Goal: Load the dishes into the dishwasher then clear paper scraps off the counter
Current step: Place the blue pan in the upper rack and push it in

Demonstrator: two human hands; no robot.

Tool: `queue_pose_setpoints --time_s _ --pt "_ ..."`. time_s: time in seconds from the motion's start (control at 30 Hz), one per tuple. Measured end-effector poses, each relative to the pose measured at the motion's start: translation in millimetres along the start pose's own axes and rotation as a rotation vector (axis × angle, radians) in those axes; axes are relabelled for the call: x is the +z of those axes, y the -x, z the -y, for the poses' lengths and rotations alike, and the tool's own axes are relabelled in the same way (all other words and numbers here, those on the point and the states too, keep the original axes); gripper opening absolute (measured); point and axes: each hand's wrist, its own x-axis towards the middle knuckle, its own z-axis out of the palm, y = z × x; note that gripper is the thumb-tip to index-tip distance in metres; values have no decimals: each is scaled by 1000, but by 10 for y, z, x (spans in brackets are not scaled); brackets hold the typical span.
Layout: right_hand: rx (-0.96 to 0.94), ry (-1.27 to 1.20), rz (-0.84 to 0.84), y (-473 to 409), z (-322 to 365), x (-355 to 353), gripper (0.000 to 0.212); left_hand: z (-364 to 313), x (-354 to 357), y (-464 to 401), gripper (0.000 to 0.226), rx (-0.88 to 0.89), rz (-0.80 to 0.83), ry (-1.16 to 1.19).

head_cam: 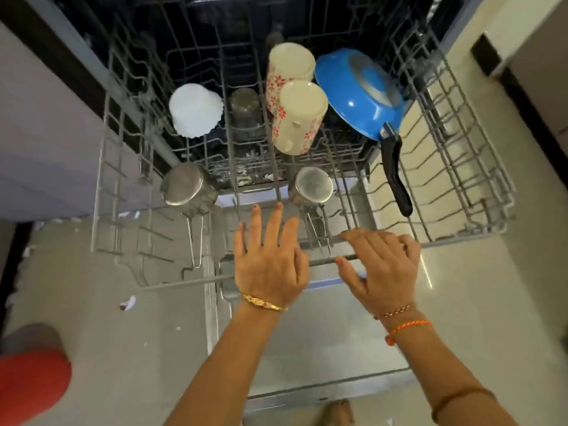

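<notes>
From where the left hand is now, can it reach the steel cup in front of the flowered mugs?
Probably yes. The left hand is open just short of the steel cup, with only rack wires between them.

Warm indoor light is falling from above, leaving the scene moderately bright — the dishwasher interior (215, 32) is staying dark at the top. Glare is streaking across the glossy floor (427, 272) and glinting off the blue pan (356, 96) and steel cups (187, 186). The wide lens is bending the rack (479, 167) outward at the edges, and the whole frame is looking soft — the red shape (30, 385) at the lower left is blurring most.
</notes>
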Motion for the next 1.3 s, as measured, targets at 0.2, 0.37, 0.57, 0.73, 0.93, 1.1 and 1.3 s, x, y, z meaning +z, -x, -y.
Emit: queue_pose_setpoints --time_s 0.2,0.37,0.57,0.73,0.93,1.1,1.3 --pt "-341 103 -154 11 -227 217 30 70 193 -3 40 85 -283 -181" --pt "-599 262 -309 -10 -437 459 42 138 257 -99 41 136 -513 -283" --pt "-620 292 -388 -324 -524 664 31 286 271 -412 54 246 -612 -314" --pt "-622 292 -400 -564 -539 763 27 404 314 -660 60 355 -617 -358" --pt "-657 291 -411 -878 -646 942 41 489 327 -1021 53 444 -644 -394" --pt "-606 316 -423 -1237 -800 1190 36 477 345 -1452 68 397 -536 -336" --pt "-589 294 -428 -1511 -871 1406 39 556 358 -1782 73 368 -511 -302"
